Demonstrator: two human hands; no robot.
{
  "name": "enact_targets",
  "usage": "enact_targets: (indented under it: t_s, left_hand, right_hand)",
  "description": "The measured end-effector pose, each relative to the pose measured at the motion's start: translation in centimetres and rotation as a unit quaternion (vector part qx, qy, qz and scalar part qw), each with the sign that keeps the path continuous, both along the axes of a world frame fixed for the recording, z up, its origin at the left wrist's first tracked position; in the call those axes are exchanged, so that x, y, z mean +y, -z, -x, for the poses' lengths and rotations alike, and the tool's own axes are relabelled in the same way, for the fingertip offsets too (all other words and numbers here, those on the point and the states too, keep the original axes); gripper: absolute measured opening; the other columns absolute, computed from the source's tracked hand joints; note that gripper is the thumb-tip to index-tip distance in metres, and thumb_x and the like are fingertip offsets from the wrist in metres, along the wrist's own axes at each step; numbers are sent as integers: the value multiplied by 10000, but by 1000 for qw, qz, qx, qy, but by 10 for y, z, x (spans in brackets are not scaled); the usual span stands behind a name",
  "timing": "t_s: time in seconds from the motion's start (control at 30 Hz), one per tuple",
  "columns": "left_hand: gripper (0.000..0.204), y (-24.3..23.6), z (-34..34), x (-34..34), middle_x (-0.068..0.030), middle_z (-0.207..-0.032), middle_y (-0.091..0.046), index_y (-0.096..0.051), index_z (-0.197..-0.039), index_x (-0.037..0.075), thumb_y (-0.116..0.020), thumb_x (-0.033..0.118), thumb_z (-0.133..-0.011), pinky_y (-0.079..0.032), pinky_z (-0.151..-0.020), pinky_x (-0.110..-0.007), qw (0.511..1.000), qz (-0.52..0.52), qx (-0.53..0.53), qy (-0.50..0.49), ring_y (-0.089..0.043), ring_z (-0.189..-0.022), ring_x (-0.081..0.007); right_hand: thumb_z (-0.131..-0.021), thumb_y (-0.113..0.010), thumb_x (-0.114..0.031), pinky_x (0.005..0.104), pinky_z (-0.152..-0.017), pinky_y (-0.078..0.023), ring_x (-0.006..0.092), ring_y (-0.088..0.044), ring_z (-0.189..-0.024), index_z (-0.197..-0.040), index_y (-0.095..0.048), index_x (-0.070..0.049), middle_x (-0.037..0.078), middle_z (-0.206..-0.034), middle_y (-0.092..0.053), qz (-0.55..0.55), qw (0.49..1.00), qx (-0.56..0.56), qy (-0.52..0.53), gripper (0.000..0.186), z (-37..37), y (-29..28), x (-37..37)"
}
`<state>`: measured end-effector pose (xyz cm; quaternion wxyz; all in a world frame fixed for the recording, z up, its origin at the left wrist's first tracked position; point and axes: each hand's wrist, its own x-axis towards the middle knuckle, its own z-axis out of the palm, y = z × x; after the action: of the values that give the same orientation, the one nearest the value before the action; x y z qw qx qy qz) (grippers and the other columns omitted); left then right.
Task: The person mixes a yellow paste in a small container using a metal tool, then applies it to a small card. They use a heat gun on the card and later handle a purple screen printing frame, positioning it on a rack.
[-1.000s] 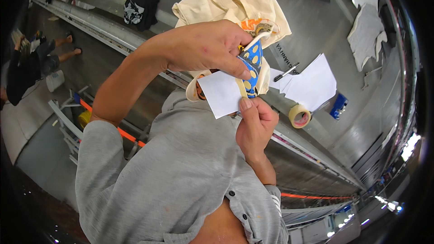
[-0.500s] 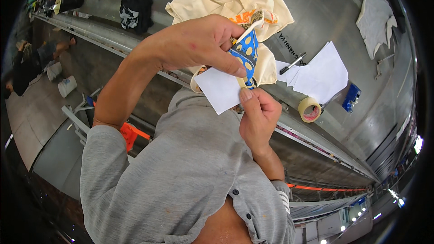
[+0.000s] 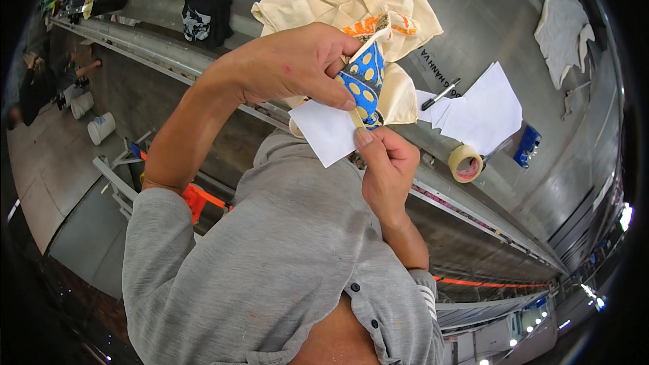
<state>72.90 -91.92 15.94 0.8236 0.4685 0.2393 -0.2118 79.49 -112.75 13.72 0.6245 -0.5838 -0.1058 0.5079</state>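
A cream cloth (image 3: 399,0) with printed patches lies bunched on the metal table, one part lifted toward me. My left hand (image 3: 297,64) pinches its blue section with yellow dots (image 3: 368,78), thumb on top and fingers behind. Below that thumb hangs a white paper slip (image 3: 323,134). A short strip of yellowish tape (image 3: 356,117) lies along the slip's edge beside the blue print. My right hand (image 3: 389,169) is closed, its thumb pressing the slip's right edge at the tape's lower end. Its fingertips are hidden underneath.
Right of the cloth lie white paper sheets (image 3: 487,105), a black and silver pen (image 3: 441,93), a tape roll (image 3: 465,163) and a blue object (image 3: 527,146). A black cloth bundle (image 3: 207,7) sits at the back left. Another person (image 3: 40,88) is at far left, near white buckets (image 3: 101,128).
My left thumb and the paper slip have shifted slightly left, and my right thumb has moved a little with them. Both hands keep their grip. The person at far left has changed posture.
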Motion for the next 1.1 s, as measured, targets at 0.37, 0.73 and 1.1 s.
enact_targets:
  t_s: [0.37, 0.73, 1.1]
  left_hand:
    - [271, 4, 1, -4, 5, -717, -612, -599, -1006, -16, -655, 81, -759, -386, -498, -197, 999, -48, 4, -17, -522, -585, -27]
    - [322, 23, 7, 1, -50, -849, -654, -581, -1038, -33, -667, 85, -752, -467, -601, -216, 999, -13, 19, -23, -597, -694, -70]
    - [345, 47, 29, -21, -79, -976, -664, -558, -1107, -28, -664, 90, -800, -522, -684, -231, 989, 62, 69, -119, -638, -793, -99]
  right_hand:
    - [-861, -601, -78, 209, -567, -287, 31, -370, -614, -697, -588, 22, -47, -652, -497, 13, 999, 51, 10, 193, 0, -3, 3]
    - [-896, -575, -109, 202, -603, -409, 53, -525, -653, -779, -642, 43, 36, -715, -643, 21, 998, 38, -50, 203, 1, 12, 4]
    - [-871, -589, -93, 200, -559, -292, 16, -369, -609, -693, -607, 9, -61, -646, -504, 65, 993, 99, 19, 206, -1, 30, 2]
